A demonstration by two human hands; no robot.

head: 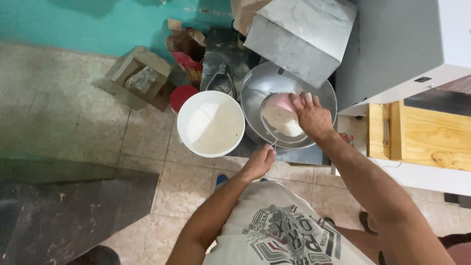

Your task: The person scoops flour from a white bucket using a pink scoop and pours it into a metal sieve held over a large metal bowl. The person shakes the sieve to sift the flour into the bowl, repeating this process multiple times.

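2 metal bowls sit nested under the fingers. 1 white bucket and 1 red lid lie left of them.

An open brown cardboard box lies by the teal wall, beside a torn brown-and-red bag.

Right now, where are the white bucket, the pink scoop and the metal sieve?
white bucket (184, 128): head view, on its left rim.
pink scoop (279, 101): head view, on its pink wall, by the right hand.
metal sieve (289, 142): head view, on its lower rim.
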